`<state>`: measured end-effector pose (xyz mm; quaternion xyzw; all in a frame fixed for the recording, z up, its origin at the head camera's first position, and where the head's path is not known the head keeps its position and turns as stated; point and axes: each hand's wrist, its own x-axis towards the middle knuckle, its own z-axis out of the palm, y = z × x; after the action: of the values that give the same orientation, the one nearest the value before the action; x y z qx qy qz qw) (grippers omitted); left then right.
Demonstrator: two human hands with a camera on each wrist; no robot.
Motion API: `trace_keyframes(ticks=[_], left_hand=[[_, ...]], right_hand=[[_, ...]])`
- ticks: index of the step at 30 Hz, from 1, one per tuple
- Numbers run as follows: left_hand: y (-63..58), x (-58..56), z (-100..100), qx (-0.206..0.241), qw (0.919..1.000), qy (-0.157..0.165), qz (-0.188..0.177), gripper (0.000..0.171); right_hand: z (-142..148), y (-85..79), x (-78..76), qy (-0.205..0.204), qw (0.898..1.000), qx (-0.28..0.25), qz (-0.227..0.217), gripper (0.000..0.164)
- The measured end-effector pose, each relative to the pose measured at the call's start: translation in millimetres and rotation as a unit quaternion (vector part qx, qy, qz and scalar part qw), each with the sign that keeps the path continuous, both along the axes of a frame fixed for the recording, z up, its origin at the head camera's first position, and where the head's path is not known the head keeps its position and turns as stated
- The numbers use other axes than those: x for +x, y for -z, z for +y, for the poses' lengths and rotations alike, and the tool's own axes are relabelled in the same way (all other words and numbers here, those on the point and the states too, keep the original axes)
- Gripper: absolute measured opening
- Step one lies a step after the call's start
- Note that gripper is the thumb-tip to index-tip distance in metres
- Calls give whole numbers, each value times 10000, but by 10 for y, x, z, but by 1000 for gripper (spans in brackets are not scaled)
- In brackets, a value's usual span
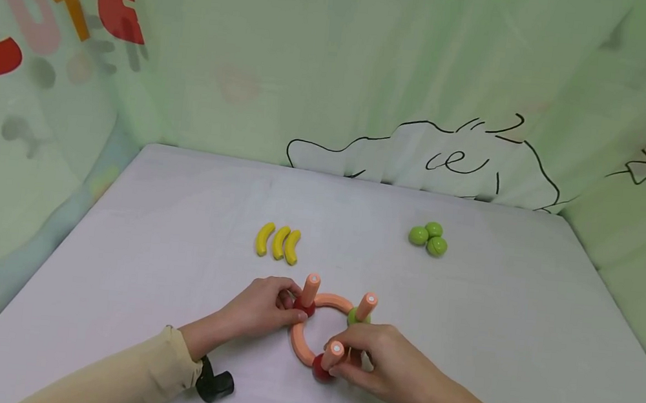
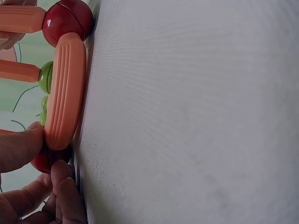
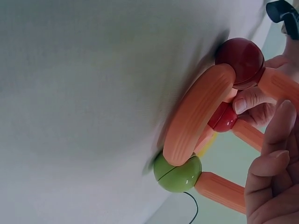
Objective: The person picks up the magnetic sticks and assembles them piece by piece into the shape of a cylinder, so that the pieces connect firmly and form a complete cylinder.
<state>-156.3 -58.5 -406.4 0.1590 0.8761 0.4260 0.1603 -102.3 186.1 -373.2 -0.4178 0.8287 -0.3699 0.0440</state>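
A ring of curved orange pieces (image 1: 300, 344) lies on the table, joined by two red balls and a green ball (image 3: 177, 173). From each ball a straight orange stick stands upright. At the ring's left, my left hand (image 1: 263, 306) grips one red ball (image 2: 43, 161) between thumb and fingers, below its stick (image 1: 310, 289). My right hand (image 1: 385, 366) pinches the stick (image 1: 333, 354) on the nearer red ball (image 3: 239, 61). The third stick (image 1: 368, 305) rises untouched from the green ball, just beyond the right hand.
Three yellow banana-shaped pieces (image 1: 279, 243) lie in a row behind the ring. Farther back to the right, three green balls (image 1: 437, 246) sit clustered. A printed cloth (image 1: 336, 66) hangs along the back of the white table (image 1: 149, 243).
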Motion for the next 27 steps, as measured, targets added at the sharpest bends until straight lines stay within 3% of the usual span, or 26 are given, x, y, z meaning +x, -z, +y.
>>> trace_keyframes(ticks=[11,14,18,22,27], left_hand=[[-12,20,-3,11,10000,-41,-36,23],[-30,20,-5,-15,10000,-31,-56,25],[-57,21,-29,-122,9999,-101,-36,32],[-72,19,-51,-88,9996,-114,238,40],[-58,18,-55,332,9968,52,731,36]], right_hand=[[76,-70,-4,157,9995,250,-129,19],[222,-146,-44,568,9963,602,-240,16],[389,-204,-170,1293,9841,1168,-342,20],[416,-158,-301,1453,9820,1173,-296,30],[341,-68,-369,1182,9898,778,-165,19]])
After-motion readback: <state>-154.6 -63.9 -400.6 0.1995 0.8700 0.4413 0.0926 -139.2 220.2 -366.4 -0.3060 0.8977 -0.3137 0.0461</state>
